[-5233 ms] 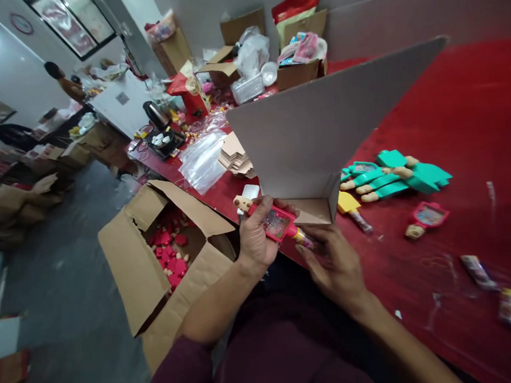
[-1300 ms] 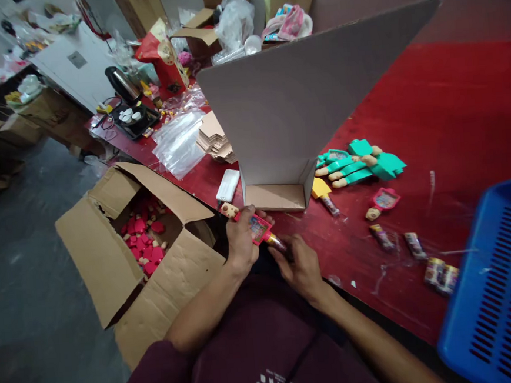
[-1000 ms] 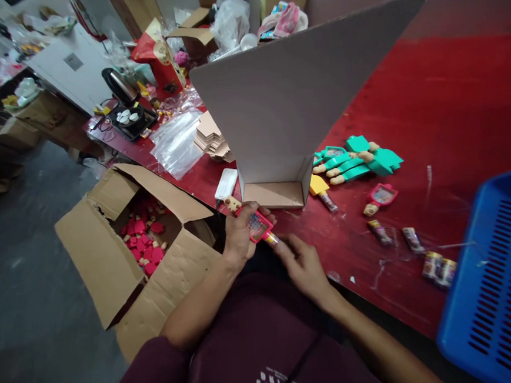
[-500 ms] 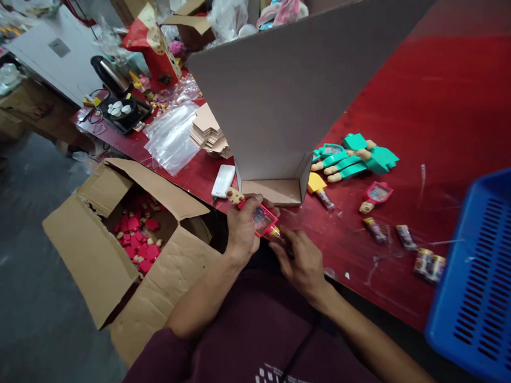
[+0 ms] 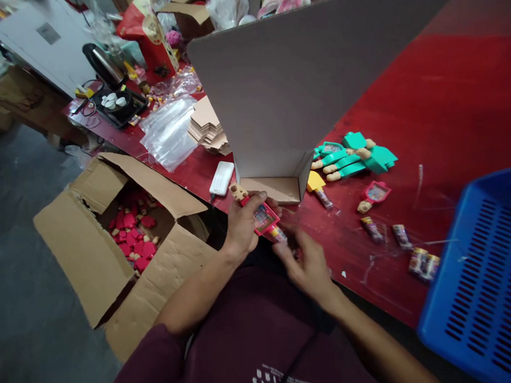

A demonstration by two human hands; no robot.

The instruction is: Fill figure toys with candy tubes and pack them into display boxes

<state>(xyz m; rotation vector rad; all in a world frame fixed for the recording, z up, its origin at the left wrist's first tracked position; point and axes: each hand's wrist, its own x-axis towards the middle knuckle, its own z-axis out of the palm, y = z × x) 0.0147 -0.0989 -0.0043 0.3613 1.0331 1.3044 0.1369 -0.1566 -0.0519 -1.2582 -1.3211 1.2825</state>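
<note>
My left hand [image 5: 243, 225] is closed around a pink-red toy [image 5: 265, 217] with a small clear-fronted picture window and a tan, spotted knob at its upper end. A small wrapped candy tube [image 5: 278, 234] sticks out of the toy's lower end. Close to the tube's outer end is my right hand [image 5: 308, 264], its thumb and fingers apart and slightly blurred; whether the thumb touches the tube is unclear. Just beyond the hands, an open cardboard carton [image 5: 271, 107] stands upright on the red table [image 5: 465, 110].
Green toys [image 5: 354, 157], a yellow toy [image 5: 315, 181], a pink toy [image 5: 376, 192] and several candy tubes [image 5: 402, 236] lie to the right, by a blue basket [image 5: 478, 268]. At left, a cardboard box [image 5: 84, 258] holds pink-red toys. A white power bank [image 5: 221, 178] lies nearby.
My right hand has drawn back a little from the toy and its fingers have spread, so more of the candy tube shows. My left hand keeps its hold. The view has shifted slightly.
</note>
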